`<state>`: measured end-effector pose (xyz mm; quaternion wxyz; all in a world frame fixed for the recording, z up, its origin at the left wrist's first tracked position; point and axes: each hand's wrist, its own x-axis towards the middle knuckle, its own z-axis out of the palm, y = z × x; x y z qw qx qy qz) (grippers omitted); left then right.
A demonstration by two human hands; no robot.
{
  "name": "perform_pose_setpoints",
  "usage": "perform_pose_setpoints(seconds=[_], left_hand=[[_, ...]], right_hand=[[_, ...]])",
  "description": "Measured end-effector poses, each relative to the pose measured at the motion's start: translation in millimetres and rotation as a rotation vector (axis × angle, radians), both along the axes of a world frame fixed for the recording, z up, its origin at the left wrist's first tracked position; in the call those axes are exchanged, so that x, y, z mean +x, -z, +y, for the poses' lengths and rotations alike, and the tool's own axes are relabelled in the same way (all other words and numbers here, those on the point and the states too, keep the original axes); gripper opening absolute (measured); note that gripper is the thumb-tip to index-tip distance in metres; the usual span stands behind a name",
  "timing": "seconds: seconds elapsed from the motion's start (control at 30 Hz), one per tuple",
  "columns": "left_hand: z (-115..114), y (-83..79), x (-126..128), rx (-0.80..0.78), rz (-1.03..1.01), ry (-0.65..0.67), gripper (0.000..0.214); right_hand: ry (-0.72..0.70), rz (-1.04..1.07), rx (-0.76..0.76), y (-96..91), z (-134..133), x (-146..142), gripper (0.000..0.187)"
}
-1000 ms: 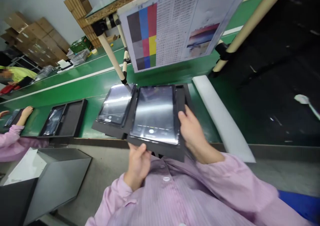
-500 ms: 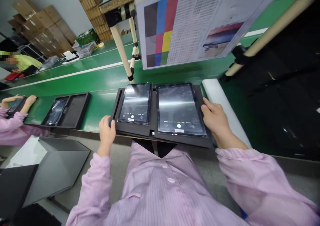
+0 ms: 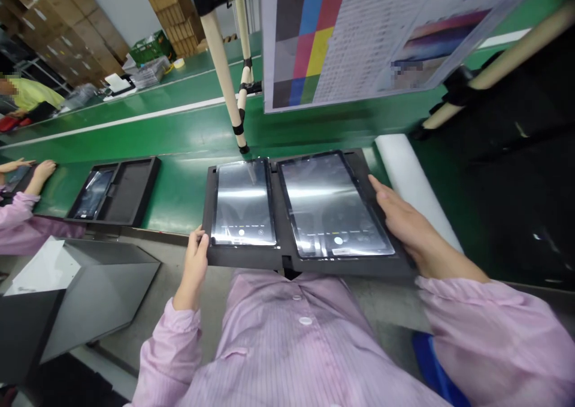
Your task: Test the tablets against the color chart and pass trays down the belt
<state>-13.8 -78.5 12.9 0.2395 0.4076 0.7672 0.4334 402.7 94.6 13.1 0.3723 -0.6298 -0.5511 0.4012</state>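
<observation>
A black tray [image 3: 242, 257] with two tablets on it is between my hands, at the near edge of the green bench. The smaller tablet [image 3: 245, 203] lies on the left side, the larger tablet [image 3: 335, 206] on the right; both screens are lit with a row of controls at the bottom. My left hand [image 3: 194, 269] grips the tray's lower left edge, thumb on top. Along the right edge, my right hand [image 3: 411, 230] holds the tray with its fingers partly hidden underneath. The tray's near edge sits close to my body.
A white foam roll [image 3: 413, 179] lies right of the tray. Farther left is another black tray [image 3: 132, 194] holding one device, and beyond it a co-worker's hands [image 3: 42, 176]. A pipe post [image 3: 224, 77] and a colour chart sheet [image 3: 359, 41] stand behind.
The tray has come nearer to my body, its near edge tipped and larger in view. Both hands have moved with it, and the right hand's fingers are now straighter along the edge.
</observation>
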Motion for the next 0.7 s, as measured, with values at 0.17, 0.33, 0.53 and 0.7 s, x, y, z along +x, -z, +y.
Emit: perform_pose_setpoints(seconds=[0.17,0.33,0.53,0.7], left_hand=[[-8.7,-34.5,2.0,0.064,0.294,0.191,0.042],[-11.7,-70.6,29.9,0.081,0.803,0.638,0.041],[-0.1,-79.9,45.9,0.112,0.853,0.772,0.038],[9.8,-81.7,40.0,0.131,0.841,0.74,0.032]], right_hand=[[0.099,-0.79,0.119,1.2,-9.2,40.9,0.076],[-0.076,-1.054,0.188,22.3,-34.3,81.7,0.067],[-0.367,-0.695,0.584,-30.2,-39.3,64.5,0.05],[-0.673,-0.791,0.629,-38.8,-12.9,55.8,0.045]])
